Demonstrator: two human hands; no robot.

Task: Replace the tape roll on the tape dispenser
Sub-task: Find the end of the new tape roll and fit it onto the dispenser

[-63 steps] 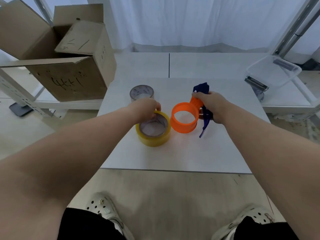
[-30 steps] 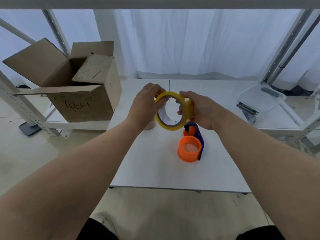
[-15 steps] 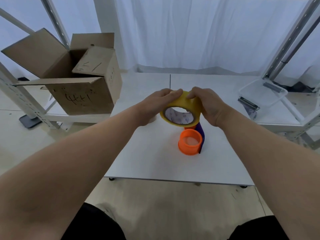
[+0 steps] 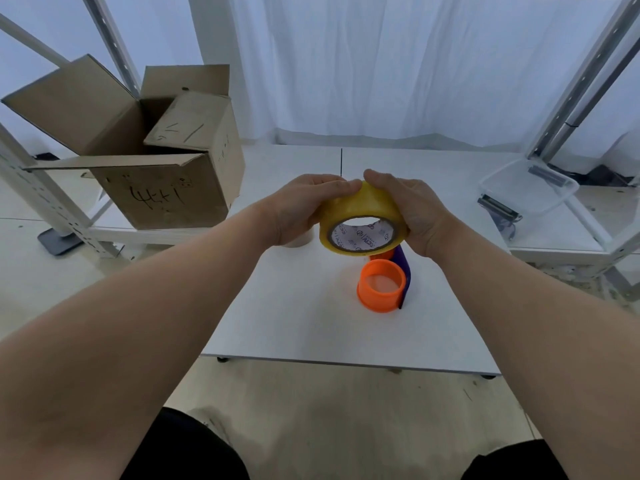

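Note:
A yellow tape roll (image 4: 360, 206) is held in the air above the white table (image 4: 311, 323), its printed core facing me. My left hand (image 4: 301, 206) grips its left side and my right hand (image 4: 412, 209) grips its right side, fingertips meeting on top. Below it the tape dispenser (image 4: 382, 285) lies on the table, an orange hub with a dark blue body behind it. Another roll (image 4: 298, 241), pale and mostly hidden, sits under my left hand.
An open cardboard box (image 4: 156, 161) stands on a low shelf at the left. A clear plastic container (image 4: 530, 188) sits at the right beside metal shelf posts (image 4: 575, 84). White curtains hang behind the table.
Both hands lifted the yellow roll off the table and tilted it from upright to core-facing-me. My right hand let go of the dispenser, which now lies on the table.

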